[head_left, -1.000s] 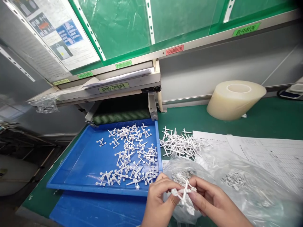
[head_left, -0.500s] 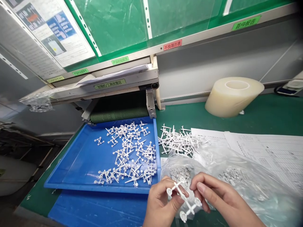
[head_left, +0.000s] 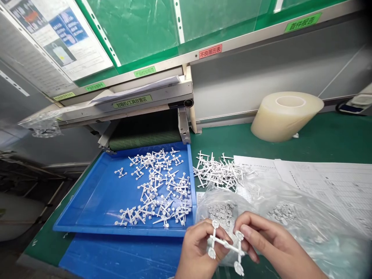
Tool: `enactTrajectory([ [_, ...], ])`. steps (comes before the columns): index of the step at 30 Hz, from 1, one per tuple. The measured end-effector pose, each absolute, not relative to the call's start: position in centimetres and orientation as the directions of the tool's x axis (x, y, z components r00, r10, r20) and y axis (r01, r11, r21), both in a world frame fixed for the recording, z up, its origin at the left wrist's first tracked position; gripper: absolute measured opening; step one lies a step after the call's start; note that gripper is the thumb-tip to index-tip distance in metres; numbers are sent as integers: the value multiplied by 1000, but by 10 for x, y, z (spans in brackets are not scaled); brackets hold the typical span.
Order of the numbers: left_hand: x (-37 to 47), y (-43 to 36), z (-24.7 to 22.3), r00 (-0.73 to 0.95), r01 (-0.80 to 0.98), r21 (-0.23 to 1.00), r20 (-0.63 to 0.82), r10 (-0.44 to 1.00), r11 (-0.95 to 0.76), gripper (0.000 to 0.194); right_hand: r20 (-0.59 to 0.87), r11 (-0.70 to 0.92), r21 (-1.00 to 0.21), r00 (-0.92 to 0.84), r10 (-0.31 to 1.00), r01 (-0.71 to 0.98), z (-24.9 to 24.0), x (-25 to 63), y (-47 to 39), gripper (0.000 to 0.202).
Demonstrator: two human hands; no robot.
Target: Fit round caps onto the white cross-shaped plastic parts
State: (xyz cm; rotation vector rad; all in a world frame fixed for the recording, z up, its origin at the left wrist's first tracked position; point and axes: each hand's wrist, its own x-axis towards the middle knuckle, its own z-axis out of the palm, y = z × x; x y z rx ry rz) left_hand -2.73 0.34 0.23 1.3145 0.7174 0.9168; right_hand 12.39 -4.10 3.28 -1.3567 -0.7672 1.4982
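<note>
Both hands are gripping one small white plastic piece (head_left: 225,245) low over the clear bag (head_left: 290,228), the left hand (head_left: 200,252) pinching its near side and the right hand (head_left: 267,248) pinching the far side. Compared with half a second ago, the piece is sitting squarer between the fingers, its round tips now pointing up and down rather than slanting. The blue tray (head_left: 95,201) of loose pieces and the heap (head_left: 217,172) on the green mat are lying just as before.

One blue tray (head_left: 95,201); one film roll (head_left: 286,114); two hands; one held sprue (head_left: 225,246).
</note>
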Motion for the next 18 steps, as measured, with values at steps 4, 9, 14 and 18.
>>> enactTrajectory([
  [4, -28, 6, 7, 542, -88, 991, 129, 831, -96, 23, -372, -354, -908, 46, 927, -223, 30, 125, -40, 42],
  [9, -31, 3, 4, 529, -46, 994, 110, 841, -101, 19, -336, -337, -924, -41, 941, -178, 23, 129, -39, 41],
  [14, -33, 0, 3, 505, -9, 990, 124, 854, -139, 18, -310, -319, -933, -77, 948, -166, 19, 132, -38, 40],
  [18, -33, 0, 4, 536, 3, 983, 152, 831, -182, 17, -336, -352, -917, -117, 935, -185, 14, 132, -38, 42],
])
